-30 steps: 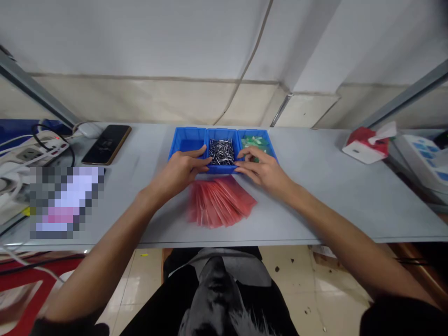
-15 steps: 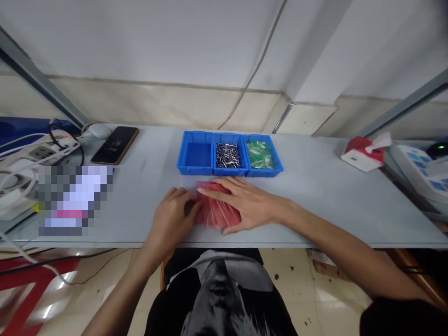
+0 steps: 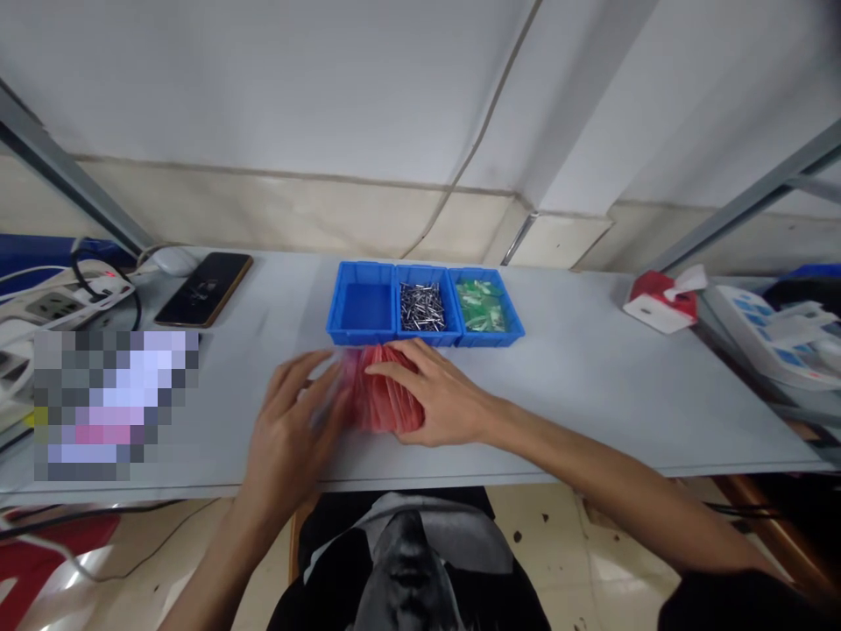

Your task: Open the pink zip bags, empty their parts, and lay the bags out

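A stack of thin red plastic bags [image 3: 392, 401] lies on the table in front of the blue bins, fanned into pleats. My right hand [image 3: 447, 394] is wrapped round its right side, thumb and fingers gripping it. At the stack's left end is my left hand [image 3: 293, 412], fingers apart and partly smeared by motion. Its fingertips are close to the loose, see-through left edge of the bags; contact there is blurred. Just behind stand three joined blue bins: the left bin [image 3: 366, 302] shows its bare floor, the middle one holds metal screws or pins [image 3: 421, 308], the right one green packets [image 3: 479, 307].
At the left lie a dark phone [image 3: 205, 289], a pixelated flat item [image 3: 118, 403] and a power strip [image 3: 59, 302] with cables. A red and white tissue box [image 3: 663, 302] and a white tray [image 3: 768, 333] are at the right. The table's front edge [image 3: 526, 478] runs near my body.
My left hand has spread its fingers and shifted left, off its closed pose against the bags. The right hand has pushed the stack slightly left and squeezed it narrower. The view has tilted a little.
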The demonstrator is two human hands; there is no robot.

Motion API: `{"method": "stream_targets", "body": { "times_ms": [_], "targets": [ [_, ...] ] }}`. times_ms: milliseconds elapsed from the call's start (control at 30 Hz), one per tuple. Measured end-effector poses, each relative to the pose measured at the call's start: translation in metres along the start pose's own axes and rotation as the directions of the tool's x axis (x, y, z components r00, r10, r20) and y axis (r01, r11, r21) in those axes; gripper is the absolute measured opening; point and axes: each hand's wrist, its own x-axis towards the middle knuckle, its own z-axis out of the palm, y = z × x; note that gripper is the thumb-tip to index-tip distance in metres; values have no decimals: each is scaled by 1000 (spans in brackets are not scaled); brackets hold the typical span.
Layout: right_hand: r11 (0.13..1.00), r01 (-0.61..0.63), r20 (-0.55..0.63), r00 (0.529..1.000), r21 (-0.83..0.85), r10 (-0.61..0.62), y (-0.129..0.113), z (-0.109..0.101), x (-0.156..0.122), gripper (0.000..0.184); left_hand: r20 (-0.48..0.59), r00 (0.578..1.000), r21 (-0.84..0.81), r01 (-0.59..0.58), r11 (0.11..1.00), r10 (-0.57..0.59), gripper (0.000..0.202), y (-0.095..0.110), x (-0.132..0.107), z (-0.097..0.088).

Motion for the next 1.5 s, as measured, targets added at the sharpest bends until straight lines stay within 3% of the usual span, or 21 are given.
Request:
{"method": "stream_targets", "body": {
  "times_ms": [67,133,267,467,600,767,867,967,1133,1267,1400,1500],
  "targets": [
    [1000,4,-3,1000,-7,-4,-1,0,0,82,122,988,-66,-85,994,92,47,2,-6,-1],
    [1000,9,3,1000,-20,-9,-1,1,0,82,210,972,-75,-92,993,106,51,1,-13,-2],
    [1000,-24,4,1000,-12,24,1,0,0,80,245,968,-22,-44,999,48,63,-8,-21,0],
    [984,-91,-79,991,155,105,3,-1,-3,78,227,974,-10,-15,1000,16,52,-10,-20,5],
    [965,-91,-160,978,245,133,2,3,-6,77,191,967,-153,197,968,-167,50,5,-11,3],
    [958,-63,-194,973,280,121,1,6,-7,78,229,916,-309,388,868,-328,56,18,-2,7],
    [950,-63,-228,964,307,138,2,2,-13,76,273,898,-323,424,846,-345,65,16,-3,11],
    [941,-81,-235,958,328,164,1,-2,-21,75,295,880,-344,461,818,-372,61,15,-3,13],
    [930,-107,-286,934,351,215,0,-2,-29,76,180,886,-294,463,836,-427,43,26,2,18],
    [929,-88,-285,937,359,199,2,-1,-29,74,92,897,-268,441,856,-433,32,22,1,18],
    [942,-59,-249,957,331,147,3,-1,-27,76,85,916,-258,401,879,-393,34,16,-2,14],
    [945,-64,-232,962,320,144,2,0,-26,78,114,898,-266,440,858,-425,44,19,-4,13]
  ]
}}
